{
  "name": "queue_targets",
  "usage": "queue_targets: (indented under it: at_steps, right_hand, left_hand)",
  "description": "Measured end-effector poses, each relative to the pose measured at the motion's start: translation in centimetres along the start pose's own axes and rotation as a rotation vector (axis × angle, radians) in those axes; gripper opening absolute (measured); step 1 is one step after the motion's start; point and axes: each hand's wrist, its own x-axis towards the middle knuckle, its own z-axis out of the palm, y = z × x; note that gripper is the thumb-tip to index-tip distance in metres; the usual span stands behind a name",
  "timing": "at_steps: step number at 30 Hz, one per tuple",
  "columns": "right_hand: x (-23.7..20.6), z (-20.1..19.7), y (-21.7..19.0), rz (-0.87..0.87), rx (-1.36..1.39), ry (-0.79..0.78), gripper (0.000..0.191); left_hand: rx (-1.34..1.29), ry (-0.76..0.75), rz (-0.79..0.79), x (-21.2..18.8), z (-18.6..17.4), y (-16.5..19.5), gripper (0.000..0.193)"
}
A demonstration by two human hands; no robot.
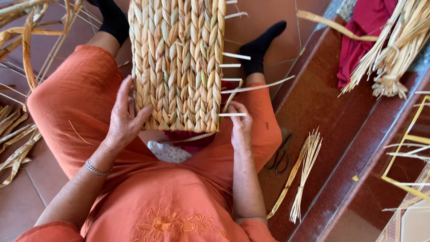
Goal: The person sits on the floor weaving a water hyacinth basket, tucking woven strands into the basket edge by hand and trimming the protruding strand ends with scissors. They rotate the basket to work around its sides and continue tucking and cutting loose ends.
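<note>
Orange dress (152, 197) with stitched flowers fills the near frame; person seated, legs out over a tiled floor (18, 206). Woven panel (177, 62) of plaited straw-coloured rush rests on the lap, running away between the knees, pale stiff ribs (235, 56) sticking out along its right edge. Left hand (125, 116) lies flat against the panel's lower left edge, fingers spread and pressing, not clamped round anything. Right hand (239, 123) sits at the lower right corner, fingers pinched together on the end of one rib (232, 114). Judgement: panel looks light, fairly stiff along the ribs but pliable across the plaits; surface rough, unlikely to slip; ribs thin and likely to snap if bent sharply. Best held at the plaited edges, not by the ribs. Red step (322, 112) at right carries a loose bundle of rush (396, 49) over red cloth (363, 31), a smaller sheaf of straws (304, 170), and scissors (280, 154) just beside the right thigh. More strips (15, 143) lie on the floor at left.
</note>
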Motion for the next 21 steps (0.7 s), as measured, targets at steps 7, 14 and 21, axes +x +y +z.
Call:
queue_targets:
  at_steps: [7, 14, 21]
  right_hand:
    - [-0.2, -0.1, -0.1, -0.091, 0.096, -0.099, 0.013]
    - [-1.4, -2.1, -0.2, 0.092, 0.500, 0.055, 0.022]
    - [-2.1, -2.4, 0.8, 0.116, 0.180, -0.110, 0.020]
  left_hand:
    - [0.412, 0.030, 0.515, -1.5, 2.3, 1.7, 0.052]
    - [0.532, -0.060, 0.516, -1.8, 3.5, 2.1, 0.039]
    - [0.649, -0.014, 0.509, -1.6, 4.8, 2.5, 0.045]
